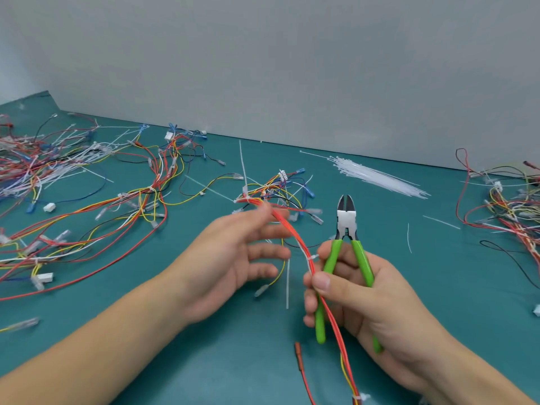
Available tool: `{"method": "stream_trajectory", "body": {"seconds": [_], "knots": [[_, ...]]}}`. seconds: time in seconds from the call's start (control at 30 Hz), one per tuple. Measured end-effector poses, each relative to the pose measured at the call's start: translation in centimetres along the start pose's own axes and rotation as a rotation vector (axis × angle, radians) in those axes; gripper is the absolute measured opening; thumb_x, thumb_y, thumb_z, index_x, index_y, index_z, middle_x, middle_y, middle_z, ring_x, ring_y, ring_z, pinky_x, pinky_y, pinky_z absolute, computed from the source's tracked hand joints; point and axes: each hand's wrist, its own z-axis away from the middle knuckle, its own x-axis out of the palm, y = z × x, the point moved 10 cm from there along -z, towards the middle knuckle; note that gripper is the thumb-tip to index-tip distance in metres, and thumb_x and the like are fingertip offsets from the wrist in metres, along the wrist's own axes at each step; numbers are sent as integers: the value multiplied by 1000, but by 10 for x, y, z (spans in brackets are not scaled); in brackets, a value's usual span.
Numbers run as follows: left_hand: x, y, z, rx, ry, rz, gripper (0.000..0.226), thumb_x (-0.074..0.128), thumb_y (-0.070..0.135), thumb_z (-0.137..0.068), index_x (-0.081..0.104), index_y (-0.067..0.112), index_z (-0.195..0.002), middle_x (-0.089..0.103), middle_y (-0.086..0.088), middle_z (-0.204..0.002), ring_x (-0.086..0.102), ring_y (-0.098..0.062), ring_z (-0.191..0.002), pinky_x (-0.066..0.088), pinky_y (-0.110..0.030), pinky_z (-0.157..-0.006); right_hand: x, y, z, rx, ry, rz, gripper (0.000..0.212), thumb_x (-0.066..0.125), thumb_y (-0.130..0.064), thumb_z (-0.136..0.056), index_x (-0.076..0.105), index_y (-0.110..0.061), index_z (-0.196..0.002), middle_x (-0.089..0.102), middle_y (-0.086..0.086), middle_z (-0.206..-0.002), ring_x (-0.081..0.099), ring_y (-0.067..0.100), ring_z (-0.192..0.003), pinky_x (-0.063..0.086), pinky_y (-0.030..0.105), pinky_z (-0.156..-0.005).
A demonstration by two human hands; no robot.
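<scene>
On the table (248, 361), a wire tangle (87, 200) spreads over the left. A harness (271, 191) lies at the middle, the left hand (233, 258) just near of it. The cutters (346, 229) stand right of it, in the right hand (365, 302). Ties (377, 176) lie farther right, and a wire heap (508, 209) sits at the right edge.

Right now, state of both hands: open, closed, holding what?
Left hand: open, fingers spread, blurred beside the orange wire bundle; contact unclear.
Right hand: grips the green-handled cutters and pinches the orange wire bundle under its thumb.
</scene>
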Motion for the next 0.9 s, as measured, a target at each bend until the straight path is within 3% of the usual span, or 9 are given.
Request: {"method": "stream_trajectory", "body": {"seconds": [0.1,0.23,0.37,0.53,0.7,0.83,0.9], "knots": [[-20,6,-7,-38,71,180,43,55,38,-97,70,8,-123,75,-11,-115,74,-19,-80,57,-25,-56,2,4,0,77,-51,-17,32,86,-9,-74,71,-13,-102,63,18,-91,65,29,-68,59,44,-66],[-39,7,-10,6,190,185,37,60,32,-98,73,7,-122,70,-3,-94,68,-14,-70,55,-23,-55,13,12,5,165,-162,9,28,82,-6,-80,69,-11,-105,61,18,-92,65,30,-70,58,46,-69],[-28,9,-9,23,88,237,17,66,26,-93,78,19,-102,73,-3,-98,71,-14,-76,57,-23,-60,12,15,6,187,-145,36,26,80,-5,-82,70,-11,-106,63,18,-93,66,32,-73,59,48,-72],[-10,17,-4,92,-38,184,17,67,24,-95,70,21,-111,73,0,-108,72,-15,-91,57,-24,-65,10,20,8,265,-146,116,22,80,-7,-84,70,-11,-103,65,21,-94,67,34,-73,60,45,-69],[1,24,2,109,-63,192,11,71,34,-87,72,28,-96,74,0,-105,73,-17,-90,58,-26,-66,13,25,10,294,-168,195,17,78,-8,-88,69,-10,-102,67,21,-94,70,36,-76,61,46,-72],[8,28,7,133,-106,153,10,68,33,-91,68,25,-98,75,-5,-100,76,-26,-91,62,-37,-82,12,25,12,311,-181,225,18,78,-6,-87,68,-7,-102,65,23,-92,69,37,-75,60,43,-71],[10,31,9,153,-103,143,9,68,33,-92,66,26,-96,76,-9,-106,77,-29,-94,61,-36,-80,10,26,12,315,-166,227,24,80,-7,-85,66,-5,-104,66,22,-90,69,36,-73,59,41,-68]]}}
